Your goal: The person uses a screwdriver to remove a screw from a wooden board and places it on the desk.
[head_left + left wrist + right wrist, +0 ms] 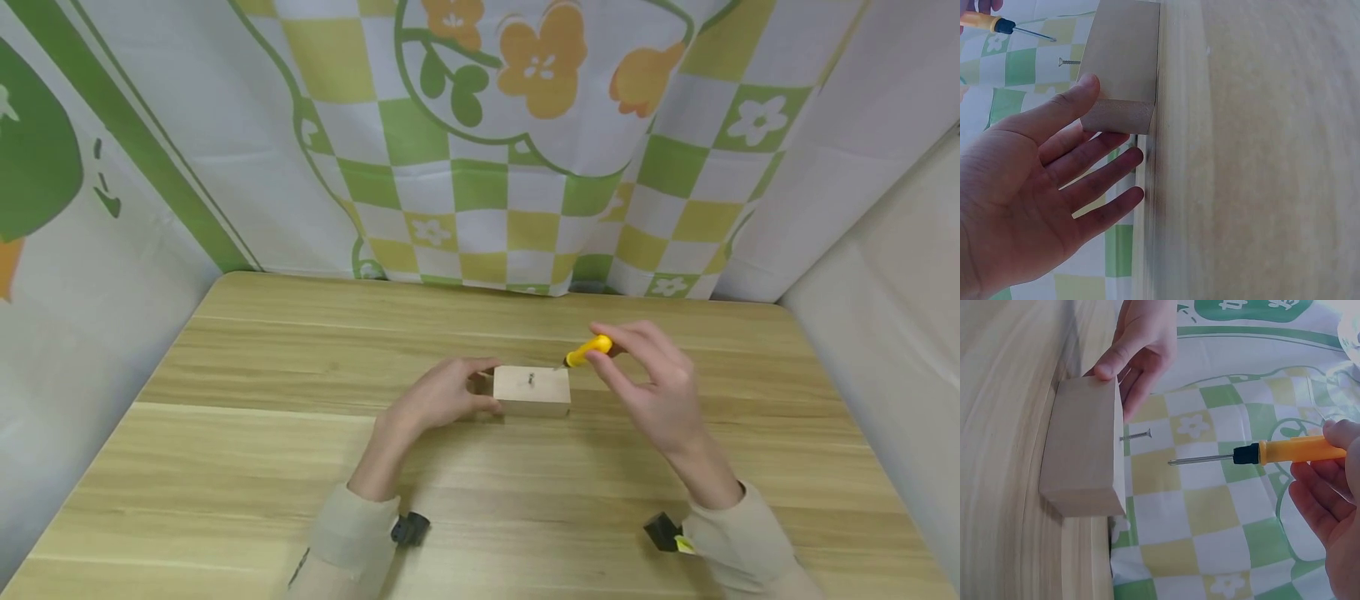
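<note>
A pale wooden block (pixel 531 396) lies flat on the table, and a screw (pixel 1137 435) stands up out of its top face. My left hand (pixel 438 396) pinches the block's left end between thumb and forefinger, its other fingers (pixel 1107 181) spread loosely. My right hand (pixel 656 383) holds a screwdriver with a yellow handle (pixel 1297 450), a black collar and a slim metal shaft (pixel 1204 460). In the right wrist view the screwdriver's tip points toward the screw head, with a gap between them.
The wood-grain table (pixel 247 483) runs under both forearms. A curtain with green and yellow checks (pixel 480 183) hangs along its back edge, and white cloth walls stand at the left and right sides. A small black camera (pixel 411 529) sits at each wrist.
</note>
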A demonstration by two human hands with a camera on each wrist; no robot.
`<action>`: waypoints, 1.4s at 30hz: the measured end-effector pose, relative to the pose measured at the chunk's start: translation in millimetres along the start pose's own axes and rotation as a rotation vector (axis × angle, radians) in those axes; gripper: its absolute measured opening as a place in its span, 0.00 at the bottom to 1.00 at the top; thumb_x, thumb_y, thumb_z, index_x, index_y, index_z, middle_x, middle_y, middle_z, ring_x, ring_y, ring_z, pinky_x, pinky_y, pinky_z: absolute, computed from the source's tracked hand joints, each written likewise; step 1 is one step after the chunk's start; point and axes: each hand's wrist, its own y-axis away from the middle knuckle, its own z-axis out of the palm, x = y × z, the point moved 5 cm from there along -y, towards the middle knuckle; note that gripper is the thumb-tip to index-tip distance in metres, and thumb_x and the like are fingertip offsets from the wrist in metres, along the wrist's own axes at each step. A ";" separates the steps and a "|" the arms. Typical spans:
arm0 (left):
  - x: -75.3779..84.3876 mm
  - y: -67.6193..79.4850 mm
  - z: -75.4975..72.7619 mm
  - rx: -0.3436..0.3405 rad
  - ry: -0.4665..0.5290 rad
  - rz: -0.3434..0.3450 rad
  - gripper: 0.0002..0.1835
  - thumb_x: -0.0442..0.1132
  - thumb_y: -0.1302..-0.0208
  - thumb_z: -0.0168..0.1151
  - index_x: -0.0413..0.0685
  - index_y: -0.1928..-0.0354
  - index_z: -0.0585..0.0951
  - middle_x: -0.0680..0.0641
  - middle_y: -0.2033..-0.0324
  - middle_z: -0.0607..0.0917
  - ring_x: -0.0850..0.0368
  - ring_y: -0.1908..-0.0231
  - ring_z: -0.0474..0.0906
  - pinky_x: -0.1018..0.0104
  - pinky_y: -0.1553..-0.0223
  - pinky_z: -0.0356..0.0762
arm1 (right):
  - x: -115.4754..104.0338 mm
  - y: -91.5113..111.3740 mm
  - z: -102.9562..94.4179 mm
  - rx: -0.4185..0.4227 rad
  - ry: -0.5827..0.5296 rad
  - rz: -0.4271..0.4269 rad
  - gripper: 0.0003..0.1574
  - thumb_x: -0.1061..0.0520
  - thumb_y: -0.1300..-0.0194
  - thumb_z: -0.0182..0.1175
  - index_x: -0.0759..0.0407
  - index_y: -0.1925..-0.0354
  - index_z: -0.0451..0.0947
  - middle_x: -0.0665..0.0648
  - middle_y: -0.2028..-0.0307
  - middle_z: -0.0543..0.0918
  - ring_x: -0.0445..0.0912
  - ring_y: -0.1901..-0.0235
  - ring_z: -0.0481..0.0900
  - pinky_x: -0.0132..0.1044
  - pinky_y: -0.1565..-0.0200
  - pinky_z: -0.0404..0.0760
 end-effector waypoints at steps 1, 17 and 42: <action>-0.1 -0.1 -0.1 0.000 0.002 0.000 0.37 0.45 0.40 0.72 0.50 0.29 0.71 0.48 0.41 0.82 0.52 0.42 0.81 0.55 0.41 0.78 | -0.4 -0.7 1.1 -0.003 -0.002 0.001 0.21 0.50 0.33 0.66 0.67 0.53 0.85 0.60 0.64 0.85 0.41 0.65 0.81 0.22 0.56 0.80; 2.4 -2.5 0.6 -0.018 0.036 0.014 0.35 0.41 0.39 0.71 0.49 0.30 0.71 0.47 0.39 0.81 0.51 0.42 0.80 0.54 0.38 0.77 | -0.5 -7.8 20.1 -0.041 -0.022 0.019 0.22 0.71 0.49 0.72 0.66 0.52 0.85 0.57 0.64 0.85 0.45 0.66 0.81 0.23 0.56 0.79; -0.8 -2.7 0.0 -0.014 0.030 0.013 0.36 0.42 0.40 0.72 0.47 0.30 0.71 0.46 0.38 0.80 0.50 0.42 0.80 0.55 0.38 0.77 | 4.3 -27.8 46.1 -0.162 -0.072 0.108 0.20 0.71 0.44 0.70 0.65 0.51 0.83 0.57 0.65 0.85 0.45 0.66 0.82 0.21 0.58 0.81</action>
